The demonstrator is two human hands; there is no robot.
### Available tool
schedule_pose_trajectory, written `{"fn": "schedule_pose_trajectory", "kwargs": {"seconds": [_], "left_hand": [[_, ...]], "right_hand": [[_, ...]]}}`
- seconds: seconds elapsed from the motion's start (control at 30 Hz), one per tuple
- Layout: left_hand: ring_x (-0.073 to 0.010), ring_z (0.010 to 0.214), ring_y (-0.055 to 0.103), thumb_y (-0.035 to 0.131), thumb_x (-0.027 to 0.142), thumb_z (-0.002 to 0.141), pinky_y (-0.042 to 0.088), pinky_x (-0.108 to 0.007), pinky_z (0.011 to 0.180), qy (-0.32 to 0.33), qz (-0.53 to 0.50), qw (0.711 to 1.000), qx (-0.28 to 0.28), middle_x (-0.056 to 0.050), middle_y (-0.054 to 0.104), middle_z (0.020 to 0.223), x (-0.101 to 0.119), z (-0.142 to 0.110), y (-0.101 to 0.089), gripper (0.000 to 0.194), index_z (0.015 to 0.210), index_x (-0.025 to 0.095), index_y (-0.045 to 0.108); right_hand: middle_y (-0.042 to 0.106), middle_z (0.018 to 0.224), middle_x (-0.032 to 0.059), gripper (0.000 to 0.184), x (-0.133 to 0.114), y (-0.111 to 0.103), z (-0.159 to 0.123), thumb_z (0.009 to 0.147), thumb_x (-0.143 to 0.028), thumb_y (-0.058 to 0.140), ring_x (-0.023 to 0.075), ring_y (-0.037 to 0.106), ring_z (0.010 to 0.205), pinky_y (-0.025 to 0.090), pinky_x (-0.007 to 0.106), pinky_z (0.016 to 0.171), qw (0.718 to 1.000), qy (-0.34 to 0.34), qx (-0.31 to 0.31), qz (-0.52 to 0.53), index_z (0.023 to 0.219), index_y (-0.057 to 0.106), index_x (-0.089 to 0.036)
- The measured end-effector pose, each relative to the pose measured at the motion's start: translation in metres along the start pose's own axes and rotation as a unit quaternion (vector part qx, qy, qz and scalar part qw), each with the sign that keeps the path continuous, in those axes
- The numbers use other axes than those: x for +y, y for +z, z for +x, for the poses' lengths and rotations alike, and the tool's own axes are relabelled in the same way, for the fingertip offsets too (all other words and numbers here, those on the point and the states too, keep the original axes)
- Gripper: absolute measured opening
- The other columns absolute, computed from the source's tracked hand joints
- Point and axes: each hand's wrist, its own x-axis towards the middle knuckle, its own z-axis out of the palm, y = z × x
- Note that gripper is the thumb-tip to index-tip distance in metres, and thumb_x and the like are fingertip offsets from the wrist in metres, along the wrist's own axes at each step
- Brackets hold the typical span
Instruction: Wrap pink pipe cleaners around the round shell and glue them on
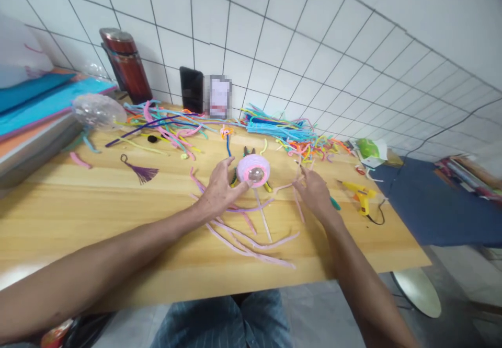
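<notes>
My left hand is beside a round pink piece with a clear dome. Its thumb touches the rim, while the fingers stand apart to the left. Under the piece, pliers show yellow handles and dark jaws. My right hand has its fingers closed at a pale pink pipe cleaner; the fingertips are small and blurred. A green item pokes out past that hand, mostly hidden. Between my arms lie several pink and lilac pipe cleaners and a thin white stick.
Along the wall are a red thermos, a black phone, a blurred screen and a heap of coloured pipe cleaners. A purple tassel lies left. The yellow glue gun, with its cord, is near the right edge.
</notes>
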Motion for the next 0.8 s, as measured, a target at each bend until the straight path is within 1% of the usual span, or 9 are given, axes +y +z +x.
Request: {"fn": "schedule_pose_trajectory", "kwargs": {"seconds": [0.07, 0.13, 0.23, 0.3, 0.4, 0.5, 0.6, 0.7, 0.8], "left_hand": [[-0.04, 0.155, 0.044, 0.073, 0.065, 0.084, 0.036, -0.059, 0.129, -0.013, 0.026, 0.999, -0.022, -0.023, 0.047, 0.163, 0.002, 0.006, 0.0, 0.095, 0.156, 0.013, 0.039], [-0.0426, 0.153, 0.047, 0.074, 0.067, 0.082, 0.038, -0.062, 0.127, -0.02, 0.064, 0.997, -0.042, -0.024, 0.05, 0.16, 0.003, 0.015, -0.002, 0.096, 0.154, 0.012, 0.043], [-0.043, 0.141, 0.058, 0.071, 0.065, 0.084, 0.043, -0.064, 0.122, -0.013, 0.108, 0.992, -0.064, -0.022, 0.064, 0.145, 0.006, 0.03, -0.004, 0.078, 0.14, 0.012, 0.058], [-0.0404, 0.131, 0.065, 0.07, 0.064, 0.086, 0.047, -0.062, 0.117, 0.0, 0.107, 0.992, -0.07, -0.018, 0.071, 0.133, 0.008, 0.036, -0.004, 0.068, 0.132, 0.014, 0.064], [-0.0352, 0.13, 0.067, 0.073, 0.06, 0.087, 0.052, -0.056, 0.114, 0.044, 0.065, 0.997, -0.023, -0.016, 0.069, 0.136, 0.012, 0.038, -0.002, 0.07, 0.14, 0.016, 0.057], [-0.0327, 0.144, 0.057, 0.078, 0.048, 0.089, 0.048, -0.053, 0.122, 0.148, 0.038, 0.987, 0.047, -0.017, 0.057, 0.151, 0.015, 0.035, -0.001, 0.075, 0.15, 0.02, 0.045], [-0.0321, 0.151, 0.05, 0.08, 0.04, 0.09, 0.05, -0.051, 0.122, 0.231, 0.005, 0.971, 0.068, -0.018, 0.047, 0.158, 0.017, 0.032, -0.001, 0.082, 0.158, 0.024, 0.035], [-0.0317, 0.155, 0.045, 0.078, 0.038, 0.093, 0.051, -0.049, 0.122, 0.258, -0.022, 0.964, 0.059, -0.019, 0.041, 0.162, 0.015, 0.031, -0.003, 0.085, 0.162, 0.026, 0.029], [-0.0341, 0.16, 0.037, 0.08, 0.041, 0.091, 0.044, -0.054, 0.127, 0.245, -0.019, 0.968, 0.055, -0.019, 0.039, 0.165, 0.011, 0.03, -0.006, 0.088, 0.162, 0.026, 0.03]], "right_hand": [[0.07, 0.138, 0.0164, 0.058, -0.013, 0.005, 0.004, 0.08, -0.049, 0.076, 0.032, 0.064, 0.127, 0.043, 0.053, 0.116, 0.999, -0.033, -0.027, -0.013, 0.13, 0.068, -0.02], [0.067, 0.144, 0.0173, 0.064, -0.028, 0.012, 0.009, 0.088, -0.056, 0.069, 0.0309, 0.067, 0.125, 0.048, 0.051, 0.112, 0.993, -0.064, -0.098, -0.029, 0.142, 0.062, -0.02], [0.071, 0.138, 0.0167, 0.059, -0.047, 0.026, 0.014, 0.096, -0.056, 0.063, 0.03, 0.069, 0.122, 0.051, 0.05, 0.108, 0.98, -0.089, -0.175, -0.019, 0.143, 0.061, -0.021], [0.074, 0.131, 0.0143, 0.049, -0.055, 0.033, 0.015, 0.097, -0.051, 0.063, 0.0282, 0.07, 0.118, 0.053, 0.048, 0.105, 0.974, -0.117, -0.193, 0.016, 0.136, 0.066, -0.021], [0.073, 0.129, 0.0127, 0.052, -0.06, 0.04, 0.012, 0.092, -0.049, 0.07, 0.0263, 0.07, 0.112, 0.055, 0.045, 0.101, 0.972, -0.157, -0.156, 0.075, 0.136, 0.065, -0.021], [0.067, 0.137, 0.0134, 0.068, -0.062, 0.044, 0.005, 0.087, -0.054, 0.078, 0.0273, 0.068, 0.113, 0.057, 0.046, 0.1, 0.971, -0.184, -0.086, 0.129, 0.145, 0.058, -0.024], [0.061, 0.145, 0.0154, 0.077, -0.063, 0.048, -0.002, 0.086, -0.058, 0.079, 0.0301, 0.065, 0.12, 0.057, 0.048, 0.102, 0.964, -0.208, -0.051, 0.157, 0.151, 0.052, -0.025], [0.056, 0.151, 0.0164, 0.08, -0.066, 0.052, -0.008, 0.088, -0.055, 0.078, 0.0314, 0.063, 0.128, 0.056, 0.05, 0.106, 0.961, -0.219, -0.046, 0.16, 0.155, 0.046, -0.026], [0.056, 0.152, 0.0159, 0.078, -0.067, 0.056, -0.01, 0.089, -0.053, 0.078, 0.0316, 0.061, 0.132, 0.056, 0.05, 0.109, 0.96, -0.218, -0.048, 0.172, 0.155, 0.046, -0.028]]}}
